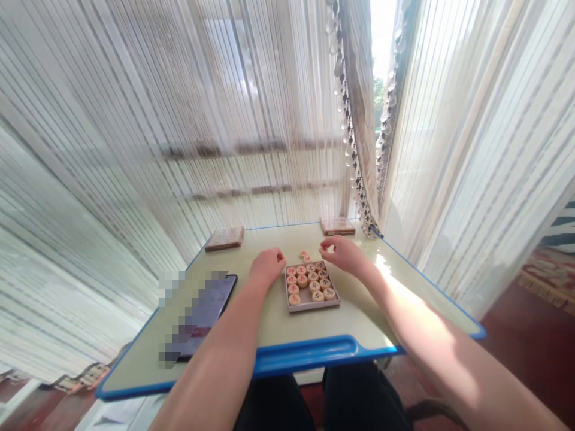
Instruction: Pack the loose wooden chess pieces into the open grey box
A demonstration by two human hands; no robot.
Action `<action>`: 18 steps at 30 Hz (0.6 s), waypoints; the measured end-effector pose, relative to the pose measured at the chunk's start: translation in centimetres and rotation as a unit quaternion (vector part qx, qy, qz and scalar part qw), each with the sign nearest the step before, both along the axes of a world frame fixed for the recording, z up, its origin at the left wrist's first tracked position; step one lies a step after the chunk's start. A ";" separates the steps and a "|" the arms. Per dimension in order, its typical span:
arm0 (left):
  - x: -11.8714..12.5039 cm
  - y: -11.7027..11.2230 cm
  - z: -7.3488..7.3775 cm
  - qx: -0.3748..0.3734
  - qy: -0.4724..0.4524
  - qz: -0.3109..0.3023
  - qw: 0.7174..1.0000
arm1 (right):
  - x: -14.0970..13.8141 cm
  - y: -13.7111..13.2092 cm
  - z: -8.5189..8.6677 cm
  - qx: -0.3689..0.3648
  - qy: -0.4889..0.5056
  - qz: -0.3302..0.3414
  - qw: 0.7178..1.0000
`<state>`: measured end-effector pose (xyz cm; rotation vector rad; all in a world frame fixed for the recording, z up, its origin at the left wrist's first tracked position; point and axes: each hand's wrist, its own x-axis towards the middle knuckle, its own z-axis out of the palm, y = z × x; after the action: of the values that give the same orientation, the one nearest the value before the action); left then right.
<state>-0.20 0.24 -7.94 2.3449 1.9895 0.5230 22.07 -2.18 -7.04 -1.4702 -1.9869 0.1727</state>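
A shallow open box of Chinese chess pieces lies on the table before me. Round wooden pieces with red characters, such as this red piece, fill its left side, and ones with black characters, such as this black piece, its right. A gap shows near the front middle. Just behind the box lie a few loose pieces. My left hand is closed at the box's left, its fingertips curled around something too small to make out. At the box's back right, my right hand pinches a Chinese chess piece.
Two flat boxes stand at the far edge, a left box and a right box. A tablet, partly blurred out, lies left of my left forearm. The table has a blue rim, with string curtains behind it.
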 end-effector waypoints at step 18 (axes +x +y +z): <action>0.3 -0.4 0.2 -0.007 0.008 0.003 1.000 | -3.7 -4.4 1.0 -0.047 -0.129 0.258 0.956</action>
<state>0.10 -0.11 -7.78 2.3435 1.9996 0.4894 18.42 -6.59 -6.09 -1.0356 -2.5816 0.3129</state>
